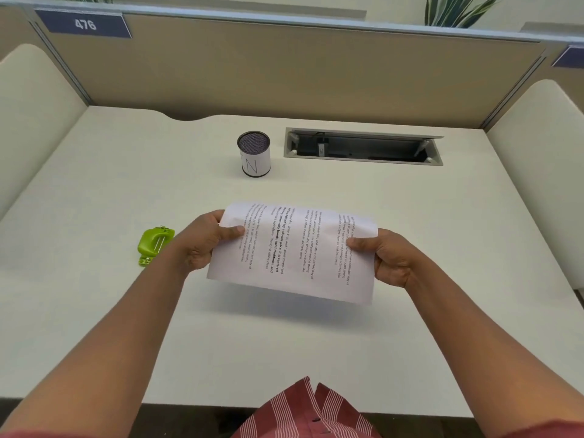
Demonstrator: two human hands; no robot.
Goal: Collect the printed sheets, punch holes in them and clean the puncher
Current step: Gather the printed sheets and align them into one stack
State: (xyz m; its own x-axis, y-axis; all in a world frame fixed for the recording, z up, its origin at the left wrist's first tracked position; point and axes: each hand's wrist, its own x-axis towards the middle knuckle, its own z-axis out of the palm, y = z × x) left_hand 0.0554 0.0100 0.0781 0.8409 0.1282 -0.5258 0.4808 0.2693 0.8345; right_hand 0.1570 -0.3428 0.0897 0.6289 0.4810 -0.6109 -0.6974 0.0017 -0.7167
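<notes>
I hold a stack of printed sheets [294, 251] in the air above the middle of the white desk [126, 191], text running sideways. My left hand [205, 241] grips the stack's left edge, thumb on top. My right hand [388, 257] grips its right edge the same way. A small green hole puncher [155, 245] lies on the desk just left of my left wrist, apart from the sheets.
A mesh cup [254, 154] wrapped in white paper marked "N" stands behind the sheets. To its right an open cable tray [363, 147] is sunk into the desk. Beige partition walls [284, 67] close the desk at the back and both sides.
</notes>
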